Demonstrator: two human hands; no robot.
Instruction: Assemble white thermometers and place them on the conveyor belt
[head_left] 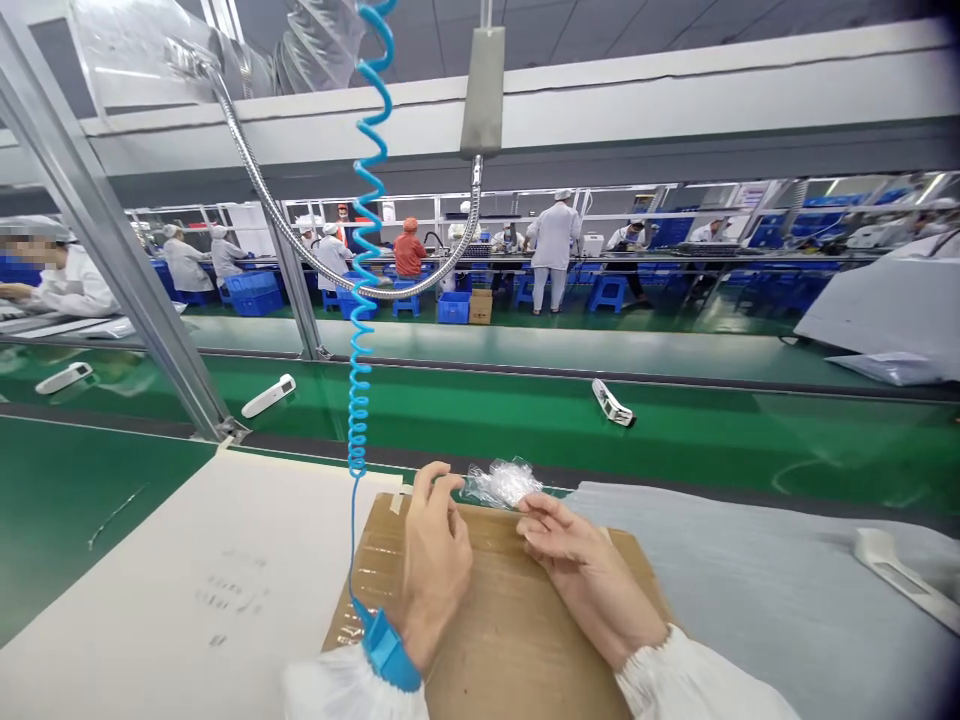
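Clear plastic wrap (501, 483) lies crumpled at the far edge of a flat brown cardboard sheet (517, 640), its folds too glassy to show whether anything is inside. The right hand (585, 570) sits on the cardboard with fingers extended and slightly curved, fingertips (534, 512) at the near edge of the wrap; a pinch cannot be confirmed. The left hand (433, 570) stands on the same sheet with fingers loosely curled and thumb close beside them, and any small item between them cannot be made out. A blue wrist strap (388, 650) circles the left wrist, its blue coiled cord (364, 250) rising out of frame at the top. White sleeves (690, 680) cover both forearms. The cardboard rests on a green tabletop (90, 510), between a printed white sheet (187, 590) on the left and a grey foam sheet (757, 590) on the right, with a white device (900, 575) lying on the foam. Three more white devices (268, 396) lie on a green conveyor belt (465, 400) beyond. A steel gooseneck hose (292, 225) arcs overhead. Across the aisle, blue crates (255, 293) and a cardboard carton (480, 306) stand on the floor near co-workers in white smocks (553, 235). A seated co-worker (75, 285) is cut off by the left frame edge. Markings on the white sheet are too faint to read.
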